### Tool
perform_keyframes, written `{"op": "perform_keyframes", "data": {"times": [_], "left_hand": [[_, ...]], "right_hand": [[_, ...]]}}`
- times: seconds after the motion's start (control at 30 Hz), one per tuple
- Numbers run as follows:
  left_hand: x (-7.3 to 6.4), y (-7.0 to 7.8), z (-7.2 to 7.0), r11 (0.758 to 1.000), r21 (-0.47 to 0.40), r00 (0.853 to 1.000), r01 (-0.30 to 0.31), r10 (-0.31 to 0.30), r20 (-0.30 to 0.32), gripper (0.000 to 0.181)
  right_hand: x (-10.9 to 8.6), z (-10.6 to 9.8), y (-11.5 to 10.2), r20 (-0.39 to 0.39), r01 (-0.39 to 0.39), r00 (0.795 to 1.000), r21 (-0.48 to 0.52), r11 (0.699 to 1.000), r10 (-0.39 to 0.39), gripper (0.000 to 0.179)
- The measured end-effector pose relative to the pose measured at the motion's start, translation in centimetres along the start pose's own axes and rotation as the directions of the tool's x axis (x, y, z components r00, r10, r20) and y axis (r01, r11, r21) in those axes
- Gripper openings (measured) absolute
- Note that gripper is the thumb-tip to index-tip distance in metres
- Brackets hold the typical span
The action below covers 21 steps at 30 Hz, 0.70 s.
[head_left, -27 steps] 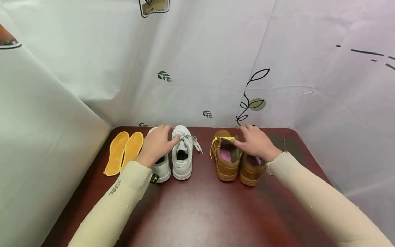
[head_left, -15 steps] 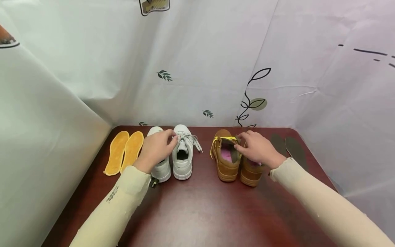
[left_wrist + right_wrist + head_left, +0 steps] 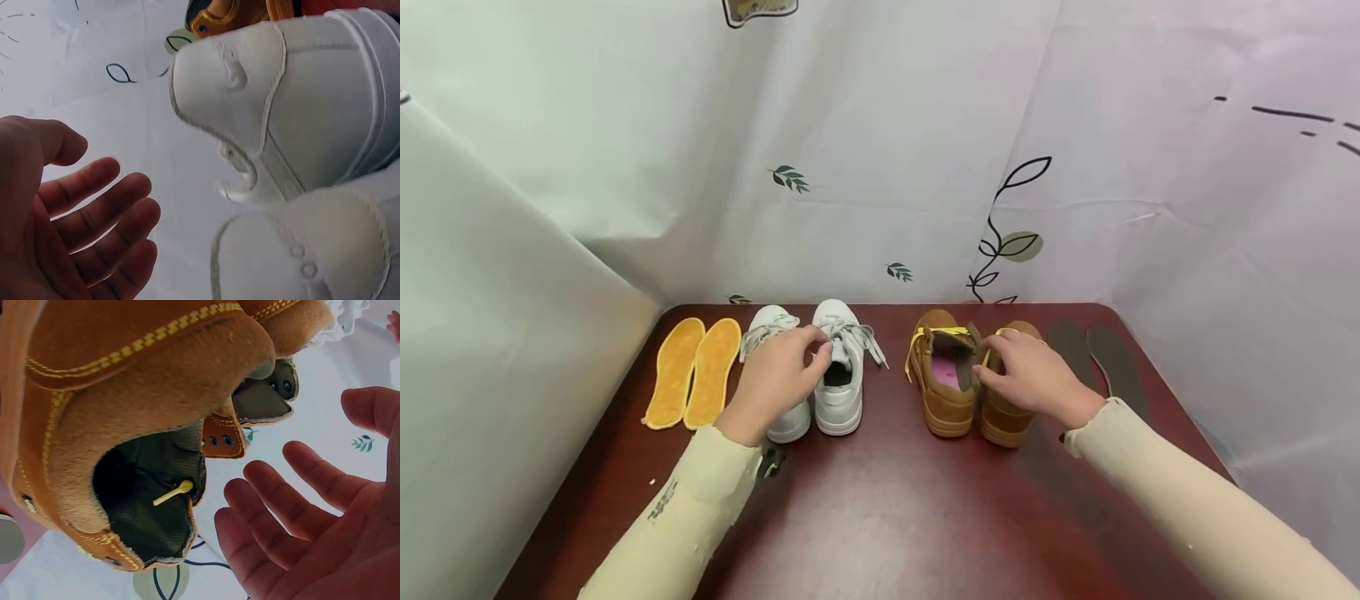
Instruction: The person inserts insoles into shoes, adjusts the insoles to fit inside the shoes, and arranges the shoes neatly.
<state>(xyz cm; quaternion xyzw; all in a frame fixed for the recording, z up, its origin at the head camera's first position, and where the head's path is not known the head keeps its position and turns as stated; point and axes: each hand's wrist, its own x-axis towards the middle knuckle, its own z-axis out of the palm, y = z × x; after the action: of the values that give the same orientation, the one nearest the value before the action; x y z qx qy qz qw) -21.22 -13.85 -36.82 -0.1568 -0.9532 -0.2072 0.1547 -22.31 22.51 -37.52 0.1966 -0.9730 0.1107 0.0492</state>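
Observation:
My left hand (image 3: 778, 375) hovers over the left white sneaker (image 3: 788, 427) and hides much of it. Beside it stands the other white sneaker (image 3: 839, 407), its laces loose. In the left wrist view the loosely bent fingers (image 3: 119, 219) hold nothing and lie apart from the white shoes. My right hand (image 3: 1030, 371) is above the right brown shoe (image 3: 1002, 423), covering its opening. The left brown shoe (image 3: 950, 414) has yellow laces and a pink inside. The right wrist view shows the fingers (image 3: 269, 525) spread and empty beside a brown shoe's opening (image 3: 144, 487).
Two yellow insoles (image 3: 674, 375) lie at the left of the dark red table (image 3: 880, 508). Two dark grey insoles (image 3: 1112, 358) lie at the back right. Printed white cloth (image 3: 880, 150) hangs behind and along the sides.
Both hands have come down and back a little, uncovering the left white shoe's toe and the right brown shoe's toe. The shoes and insoles have stayed in place. The head view has shifted slightly.

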Motion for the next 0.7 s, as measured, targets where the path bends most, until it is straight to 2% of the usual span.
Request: {"op": "perform_keyframes", "data": {"times": [0.17, 0.37, 0.6, 0.7], "left_hand": [[-0.4, 0.6, 0.5, 0.999, -0.050, 1.000, -0.016, 0.016, 0.005, 0.032], [-0.7, 1.0, 0.9, 0.998, -0.056, 0.999, -0.040, 0.040, 0.007, 0.026], [-1.1, 1.2, 1.5, 0.998, -0.040, 0.999, -0.050, 0.051, 0.018, 0.026], [-1.2, 1.2, 1.8, 0.997, -0.059, 0.998, -0.056, 0.057, 0.016, 0.025]], "right_hand": [[-0.6, 0.5, 0.1, -0.022, 0.015, 1.000, 0.001, 1.000, -0.015, 0.032], [-1.2, 0.6, 0.0, -0.027, 0.032, 0.999, 0.003, 0.999, -0.032, 0.033], [-1.2, 1.6, -1.3, -0.020, 0.130, 0.991, -0.024, 0.991, -0.130, 0.040], [-1.2, 2.0, -1.9, -0.007, 0.139, 0.990, -0.045, 0.989, -0.140, 0.039]]}}
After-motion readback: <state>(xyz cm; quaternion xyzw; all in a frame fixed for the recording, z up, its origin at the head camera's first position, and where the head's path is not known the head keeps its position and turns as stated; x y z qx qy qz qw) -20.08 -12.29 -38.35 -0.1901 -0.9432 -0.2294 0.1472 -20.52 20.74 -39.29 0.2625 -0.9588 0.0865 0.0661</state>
